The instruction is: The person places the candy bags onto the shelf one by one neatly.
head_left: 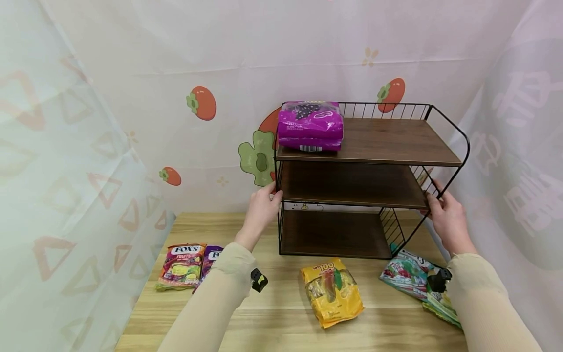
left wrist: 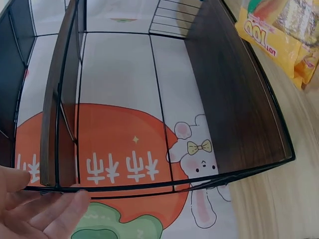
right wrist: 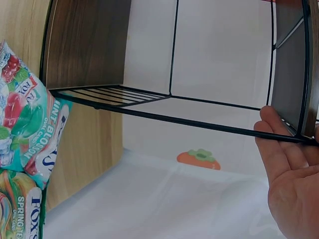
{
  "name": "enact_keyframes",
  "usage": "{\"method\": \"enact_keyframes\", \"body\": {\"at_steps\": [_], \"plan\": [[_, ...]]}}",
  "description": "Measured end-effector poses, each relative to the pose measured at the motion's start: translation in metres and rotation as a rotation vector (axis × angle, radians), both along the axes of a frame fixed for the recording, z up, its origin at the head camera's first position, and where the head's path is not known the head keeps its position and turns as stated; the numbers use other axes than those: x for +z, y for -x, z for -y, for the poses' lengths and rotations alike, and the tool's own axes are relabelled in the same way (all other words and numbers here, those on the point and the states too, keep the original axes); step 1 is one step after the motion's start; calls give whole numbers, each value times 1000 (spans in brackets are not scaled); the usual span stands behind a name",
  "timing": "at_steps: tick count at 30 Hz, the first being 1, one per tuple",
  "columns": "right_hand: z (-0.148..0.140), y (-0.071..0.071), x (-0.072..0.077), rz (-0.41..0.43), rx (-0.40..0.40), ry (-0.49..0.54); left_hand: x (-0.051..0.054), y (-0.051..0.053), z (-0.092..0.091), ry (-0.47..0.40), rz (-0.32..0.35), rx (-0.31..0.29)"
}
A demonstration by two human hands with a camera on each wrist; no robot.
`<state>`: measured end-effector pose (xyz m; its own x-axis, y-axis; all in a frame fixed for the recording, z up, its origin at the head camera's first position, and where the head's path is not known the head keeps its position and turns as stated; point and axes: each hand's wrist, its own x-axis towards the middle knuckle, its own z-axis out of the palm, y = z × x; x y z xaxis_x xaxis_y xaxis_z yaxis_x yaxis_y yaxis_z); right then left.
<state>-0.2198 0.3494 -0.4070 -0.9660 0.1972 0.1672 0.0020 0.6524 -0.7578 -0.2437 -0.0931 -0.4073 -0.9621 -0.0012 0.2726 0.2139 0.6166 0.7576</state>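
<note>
A three-tier rack [head_left: 387,139] with dark wood boards and a black wire frame stands at the back of the table. At the middle tier's left side, my left hand [head_left: 260,208] grips the frame, its fingers [left wrist: 65,209] curled round the wire by the board in the left wrist view. My right hand [head_left: 450,222] holds the opposite side at about the same height; its fingers [right wrist: 276,147] lie round the side wire in the right wrist view. A purple candy bag [head_left: 310,124] lies on the top tier's left end. Whether the rack's base touches the table is unclear.
In front of the rack lies a yellow candy bag [head_left: 333,293]. A red Fox's bag [head_left: 181,266] and a purple bag [head_left: 210,259] are at the left, partly behind my left arm. Teal bag [head_left: 406,274] and green bag [head_left: 442,308] lie at the right. Printed cloth [head_left: 237,49] hangs behind.
</note>
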Motion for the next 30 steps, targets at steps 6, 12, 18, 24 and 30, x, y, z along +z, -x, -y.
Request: {"method": "enact_keyframes", "body": {"at_steps": [6, 12, 18, 24, 30], "plan": [[0, -1, 1, 1, -10, 3, 3, 4, -2, 86, 0, 26], [1, 0, 1, 1, -19, -4, 3, 7, -4, 206, -11, 33], [0, -1, 0, -19, -8, -13, 4, 6, -8, 304, -21, 47], [0, 1, 1, -13, 3, 21, 3, 6, -11, 348, -22, 62], [-1, 1, -1, -3, -5, 17, 4, 5, -14, 369, 14, 68]]}}
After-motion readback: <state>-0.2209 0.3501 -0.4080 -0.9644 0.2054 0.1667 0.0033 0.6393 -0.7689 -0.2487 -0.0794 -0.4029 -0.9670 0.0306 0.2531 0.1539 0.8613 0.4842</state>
